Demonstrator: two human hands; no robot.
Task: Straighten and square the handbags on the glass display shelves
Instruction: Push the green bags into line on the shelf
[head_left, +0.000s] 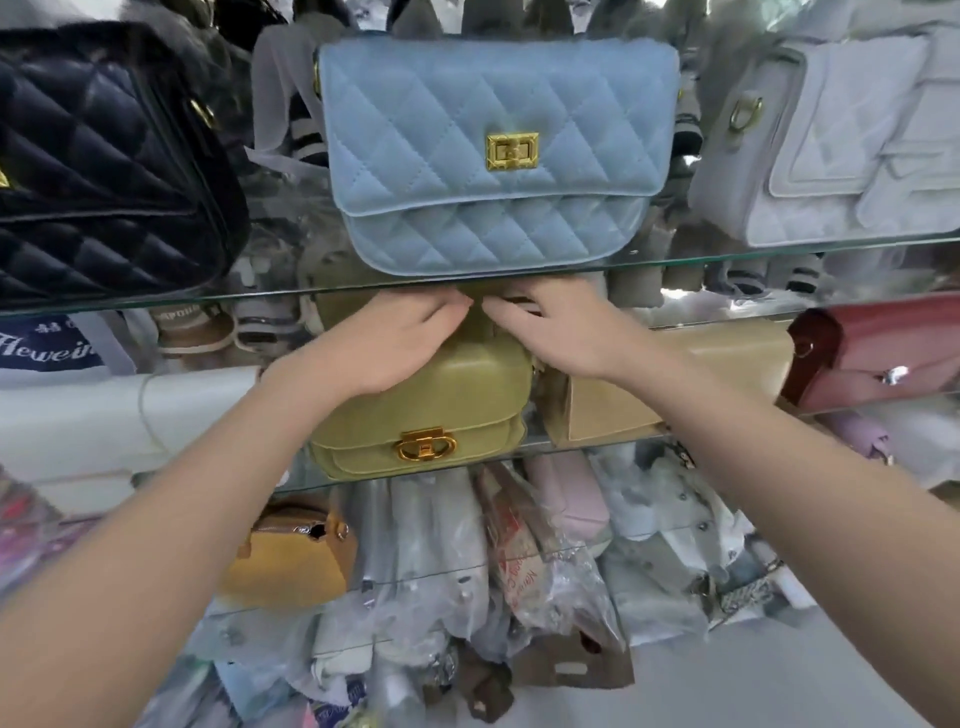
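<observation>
An olive-green handbag (441, 410) with a gold clasp stands on the middle glass shelf (597, 444), facing me. My left hand (395, 343) lies over its top left. At its top right is my right hand (561, 327). The fingertips of both meet at the bag's top, just under the edge of the upper glass shelf (727, 260); what they pinch is hidden. Directly above, on the upper shelf, stands a light blue quilted handbag (493, 156), upright with its gold lock to the front.
A black quilted bag (104, 171) stands at upper left and a pale lilac bag (841, 145) at upper right. On the middle shelf are a white bag (104, 421), a tan bag (649, 389) and a maroon bag (883, 353). Below lie a mustard bag (291, 561) and plastic-wrapped goods.
</observation>
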